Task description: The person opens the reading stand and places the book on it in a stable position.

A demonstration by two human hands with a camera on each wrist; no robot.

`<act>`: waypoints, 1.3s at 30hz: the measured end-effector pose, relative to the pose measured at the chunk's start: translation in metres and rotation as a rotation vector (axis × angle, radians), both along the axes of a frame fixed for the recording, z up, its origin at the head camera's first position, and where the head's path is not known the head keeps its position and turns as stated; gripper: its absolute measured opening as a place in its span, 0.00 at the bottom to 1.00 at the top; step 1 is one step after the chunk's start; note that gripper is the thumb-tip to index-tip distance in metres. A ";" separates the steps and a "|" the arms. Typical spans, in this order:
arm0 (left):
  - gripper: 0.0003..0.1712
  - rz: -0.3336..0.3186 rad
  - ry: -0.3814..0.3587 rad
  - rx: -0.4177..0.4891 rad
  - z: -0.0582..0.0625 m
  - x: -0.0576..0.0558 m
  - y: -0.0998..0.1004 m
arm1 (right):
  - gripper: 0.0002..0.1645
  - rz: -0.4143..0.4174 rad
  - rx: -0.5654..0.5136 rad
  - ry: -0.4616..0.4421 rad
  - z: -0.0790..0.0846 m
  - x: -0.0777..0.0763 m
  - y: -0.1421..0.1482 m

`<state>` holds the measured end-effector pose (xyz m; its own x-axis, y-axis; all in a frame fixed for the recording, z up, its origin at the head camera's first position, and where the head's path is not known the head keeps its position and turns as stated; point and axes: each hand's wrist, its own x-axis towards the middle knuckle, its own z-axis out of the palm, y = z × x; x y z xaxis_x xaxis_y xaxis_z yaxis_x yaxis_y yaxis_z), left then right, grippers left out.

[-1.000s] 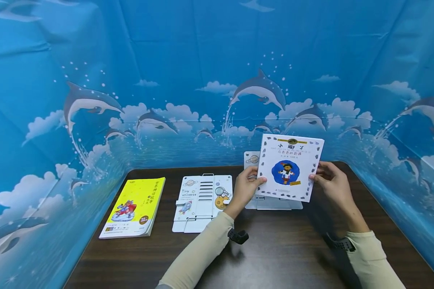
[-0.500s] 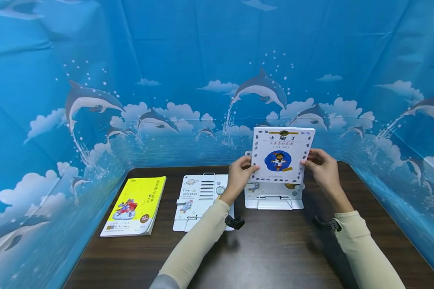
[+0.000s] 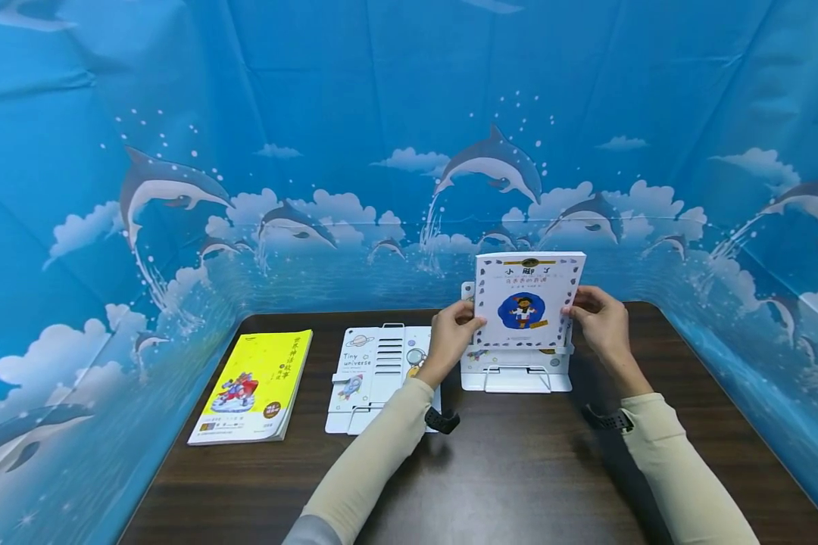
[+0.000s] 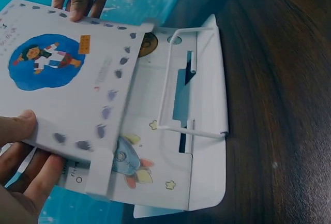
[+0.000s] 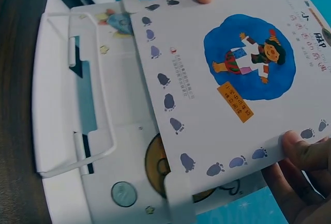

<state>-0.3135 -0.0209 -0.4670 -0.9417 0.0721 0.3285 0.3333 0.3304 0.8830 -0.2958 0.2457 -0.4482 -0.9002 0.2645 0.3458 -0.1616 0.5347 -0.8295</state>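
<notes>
Dolphin-printed cloth walls the tabletop. From the head view, left hand and right hand pinch a book by its sides, hiding much of the stand behind. At the left wrist, its title runs out of sight. At the right, whether its lower edge touches the clip, I can't tell.

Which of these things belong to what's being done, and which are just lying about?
Apparently in the job:
left hand
right hand
white book
raised stand

Apparently just lying about:
yellow book
flat stand
</notes>
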 end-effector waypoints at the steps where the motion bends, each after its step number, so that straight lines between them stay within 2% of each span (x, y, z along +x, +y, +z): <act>1: 0.12 0.005 0.009 -0.014 -0.001 0.000 -0.001 | 0.22 0.000 0.002 -0.004 -0.002 0.000 0.000; 9: 0.11 0.046 0.099 -0.148 -0.010 0.004 -0.005 | 0.24 -0.018 0.037 -0.016 -0.018 0.004 -0.002; 15: 0.13 0.065 0.081 -0.175 -0.017 0.006 -0.005 | 0.24 -0.027 0.072 0.012 -0.030 0.005 -0.001; 22: 0.10 0.061 0.078 -0.211 -0.024 0.008 -0.007 | 0.21 -0.034 0.031 0.000 -0.038 0.010 -0.004; 29: 0.11 0.060 0.090 -0.215 -0.027 0.011 -0.006 | 0.18 -0.064 0.029 -0.006 -0.043 0.011 -0.006; 39: 0.11 0.080 0.119 -0.170 -0.031 0.012 -0.004 | 0.17 -0.073 0.058 -0.007 -0.043 0.010 -0.007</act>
